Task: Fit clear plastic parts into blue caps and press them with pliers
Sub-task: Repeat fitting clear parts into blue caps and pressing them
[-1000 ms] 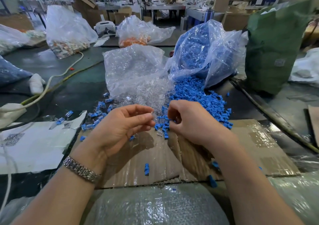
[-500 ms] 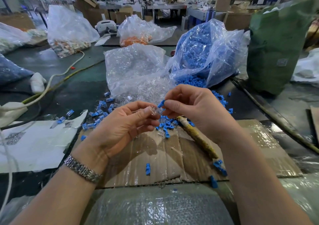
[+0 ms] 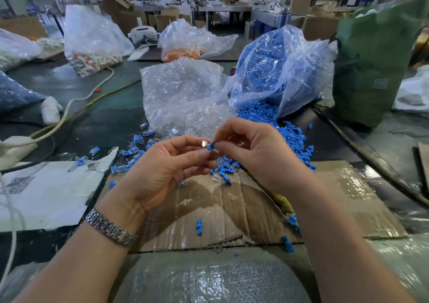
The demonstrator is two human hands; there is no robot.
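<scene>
Dead center of the frame, both hands meet over the bench. The right hand (image 3: 260,154) pinches a small blue cap (image 3: 211,145) between thumb and forefinger, and the left hand (image 3: 167,170) pinches a clear plastic part (image 3: 205,144) at its fingertips, with the two pieces touching. They're tiny, so I honestly can't tell the long axis of either; the cap just sits on the right side of the clear part. The other fingers on both hands are loosely curled.

Below the right wrist, a yellowish tool handle (image 3: 282,204) pokes out over the cardboard sheet (image 3: 232,209); it's mostly hidden, so I can't say if the hand is holding it.

Behind the hands, a clear bag (image 3: 181,93) spills clear parts, and to its right a bag of blue caps (image 3: 274,70) spills a blue pile (image 3: 290,138) onto the bench (image 3: 104,121). Loose assembled-looking pieces (image 3: 132,154) lie scattered at center left.
</scene>
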